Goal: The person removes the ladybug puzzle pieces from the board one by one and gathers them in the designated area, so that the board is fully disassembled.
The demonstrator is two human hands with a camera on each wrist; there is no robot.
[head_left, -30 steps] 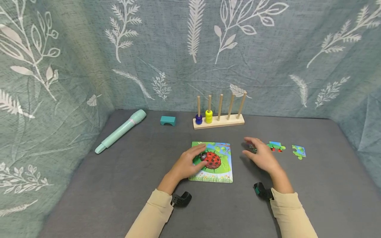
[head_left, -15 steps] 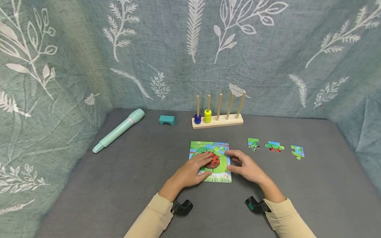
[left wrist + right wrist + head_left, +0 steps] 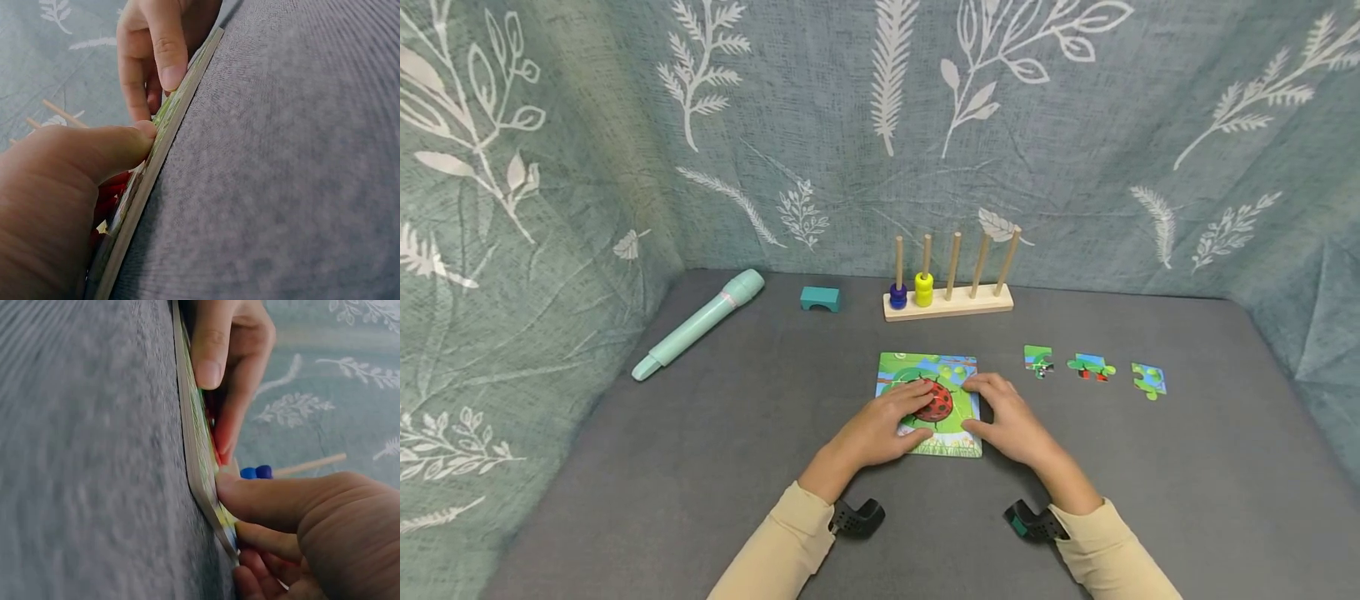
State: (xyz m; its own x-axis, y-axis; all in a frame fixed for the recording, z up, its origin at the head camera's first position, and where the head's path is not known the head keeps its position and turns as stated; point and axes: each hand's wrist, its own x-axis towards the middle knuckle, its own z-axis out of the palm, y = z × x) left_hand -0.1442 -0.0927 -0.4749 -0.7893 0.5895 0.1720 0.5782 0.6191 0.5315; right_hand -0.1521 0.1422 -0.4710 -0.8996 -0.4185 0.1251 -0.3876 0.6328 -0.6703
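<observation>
A square jigsaw puzzle [image 3: 958, 446] with a ladybug picture lies flat on the grey table in the head view. My left hand [image 3: 872, 429] rests over its left half, covering part of the ladybug, with fingertips and thumb on the picture. At the right border, my right hand [image 3: 1013, 423] touches the puzzle with its thumb and fingertips. Both wrist views show the thumbs on the top face; the board's pale edge [image 3: 134, 215] sits low against the cloth. In the right wrist view, some right-hand fingers [image 3: 253, 584] bend past the board's corner.
Three loose puzzle pieces, a left one [image 3: 1038, 359], a middle one [image 3: 1092, 367] and a right one [image 3: 1149, 379], lie to the right. Behind stands a wooden peg rack [image 3: 951, 307] with blue and yellow rings. A teal arch block [image 3: 820, 298] and a mint tube-shaped object [image 3: 700, 323] lie left.
My right hand has come left from the loose pieces to the puzzle's right border, then slightly further onto it. My left hand has slid a little right across the picture.
</observation>
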